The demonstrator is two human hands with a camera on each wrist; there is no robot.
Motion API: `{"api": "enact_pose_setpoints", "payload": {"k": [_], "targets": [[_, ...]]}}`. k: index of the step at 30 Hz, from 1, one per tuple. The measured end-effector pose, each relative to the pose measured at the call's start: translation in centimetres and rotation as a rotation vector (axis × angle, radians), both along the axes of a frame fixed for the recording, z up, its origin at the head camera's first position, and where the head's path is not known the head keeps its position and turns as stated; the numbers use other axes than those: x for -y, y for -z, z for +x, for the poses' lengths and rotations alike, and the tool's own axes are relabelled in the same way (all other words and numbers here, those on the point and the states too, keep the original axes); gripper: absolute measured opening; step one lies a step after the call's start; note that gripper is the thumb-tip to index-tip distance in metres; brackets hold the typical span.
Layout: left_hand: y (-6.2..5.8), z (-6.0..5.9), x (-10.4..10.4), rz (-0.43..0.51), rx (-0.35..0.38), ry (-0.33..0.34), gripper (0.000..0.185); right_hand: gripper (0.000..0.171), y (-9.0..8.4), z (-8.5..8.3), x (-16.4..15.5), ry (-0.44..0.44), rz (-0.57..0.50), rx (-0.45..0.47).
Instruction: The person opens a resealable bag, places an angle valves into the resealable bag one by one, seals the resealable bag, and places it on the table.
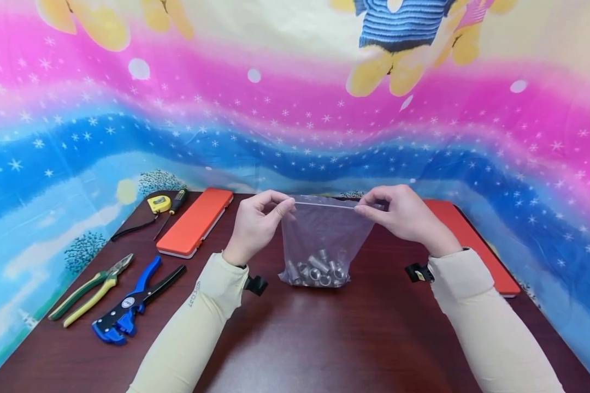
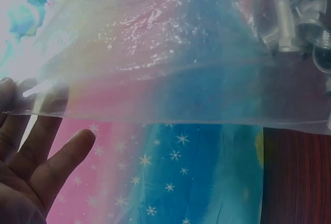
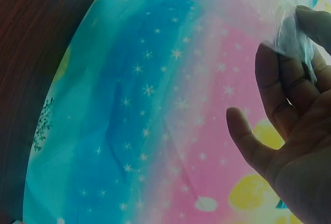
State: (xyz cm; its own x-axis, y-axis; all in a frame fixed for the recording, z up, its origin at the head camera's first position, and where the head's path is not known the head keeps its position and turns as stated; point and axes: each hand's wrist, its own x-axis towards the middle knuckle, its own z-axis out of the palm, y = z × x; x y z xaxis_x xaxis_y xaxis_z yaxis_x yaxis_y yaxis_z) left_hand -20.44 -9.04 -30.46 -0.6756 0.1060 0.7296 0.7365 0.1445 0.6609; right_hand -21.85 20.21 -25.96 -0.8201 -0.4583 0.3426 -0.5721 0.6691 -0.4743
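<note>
My right hand [image 3: 289,131] fills the right edge of the view, palm toward the camera. Its upper fingers [image 3: 282,81] and thumb pinch a corner of a clear plastic bag [image 3: 292,40], while my little finger sticks out free toward the left. Behind it hangs a cloth [image 3: 155,120] with blue and pink bands dotted with white stars. The dark wooden counter [image 3: 36,43] shows at the upper left.
</note>
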Motion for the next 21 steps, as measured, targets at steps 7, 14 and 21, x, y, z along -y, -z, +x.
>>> {"api": "enact_pose_setpoints", "payload": {"k": [7,14,21], "targets": [[0.3,-0.4,0.2,0.01,0.012,0.018,0.004,0.013,0.3,0.4,-1.6,0.034,0.012,-0.006],[1.9,-2.2,0.7,0.006,0.005,0.021,0.005,0.012,0.5,0.8,-2.3,0.027,0.018,-0.035],[2.0,-2.6,0.9,0.012,-0.033,0.044,0.007,0.006,0.5,1.3,-2.7,0.002,0.027,-0.147]]}}
